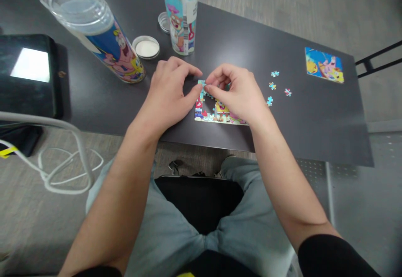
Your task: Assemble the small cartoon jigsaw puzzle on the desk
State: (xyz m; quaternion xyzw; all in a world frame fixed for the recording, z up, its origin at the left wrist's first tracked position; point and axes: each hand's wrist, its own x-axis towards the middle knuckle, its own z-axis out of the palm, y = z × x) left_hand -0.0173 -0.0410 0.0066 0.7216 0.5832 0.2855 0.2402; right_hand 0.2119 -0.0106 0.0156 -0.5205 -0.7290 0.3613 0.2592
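Observation:
A partly assembled jigsaw puzzle point(221, 117) with a cartoon picture lies near the table's front edge, with a dark gap in its left part. My left hand point(171, 90) rests beside its left side, thumb and index finger apart, the thumb tip touching the puzzle's edge. Over the puzzle's top left, my right hand point(235, 88) pinches a small puzzle piece between thumb and index finger; the fingertips mostly hide it. The right hand also covers the upper right of the puzzle. Several loose puzzle pieces point(272, 86) lie to the right of that hand.
Two clear tubes with cartoon labels, one left point(116, 50) and one behind point(184, 21), stand open. Lids point(146, 47) lie near them. A picture card point(325, 65) is at far right. A black device point(28, 84) and a white cable point(78, 138) are at left.

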